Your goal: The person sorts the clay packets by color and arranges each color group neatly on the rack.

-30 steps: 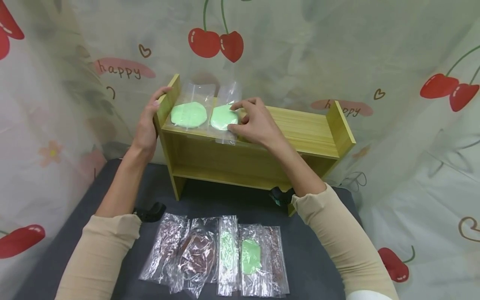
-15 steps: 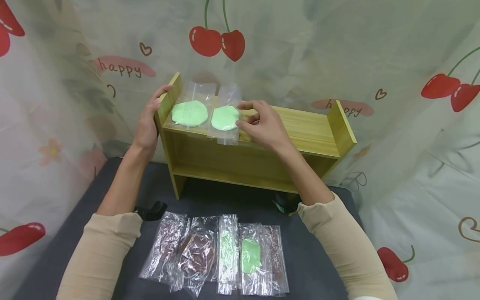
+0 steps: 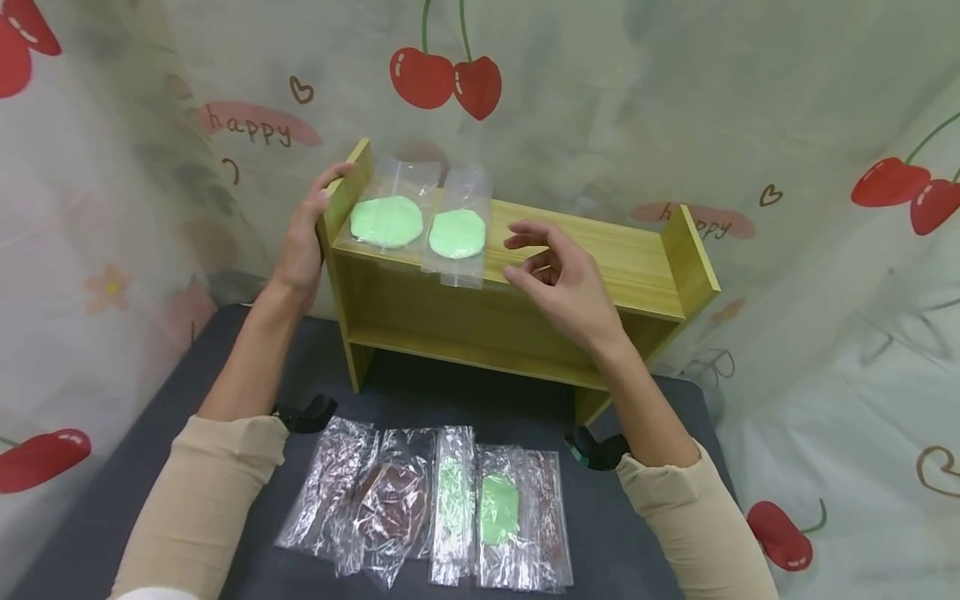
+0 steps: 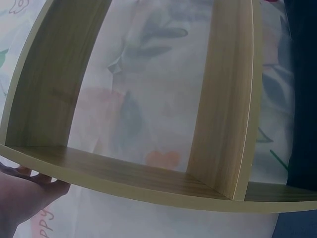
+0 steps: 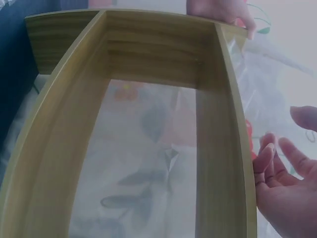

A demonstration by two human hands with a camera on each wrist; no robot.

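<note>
The left side panel of a small wooden shelf (image 3: 630,262) is gripped by my left hand (image 3: 302,242), whose fingers curl over its edge. In the left wrist view, that hand (image 4: 27,196) lies against the panel's outer face. Two clear plastic bags rest side by side on the top board. The left bag (image 3: 386,222) and the right bag (image 3: 457,233) each hold a flat, round light-green piece. My right hand (image 3: 568,283) hovers over the top board, right of the bags, fingers loosely bent and holding nothing. The right wrist view shows it (image 5: 285,188) beside the shelf.
Several clear bags lie in a row on the dark table (image 3: 637,533) in front of the shelf. Some have brown contents (image 3: 393,500), others green contents (image 3: 498,508). The shelf's right side panel (image 3: 690,258) stands up beyond my right hand. A cherry-printed curtain (image 3: 570,125) hangs behind.
My right hand has let go of the right bag and drawn away to the right and toward me. The bag stays on the top board. My left hand keeps its grip on the shelf.
</note>
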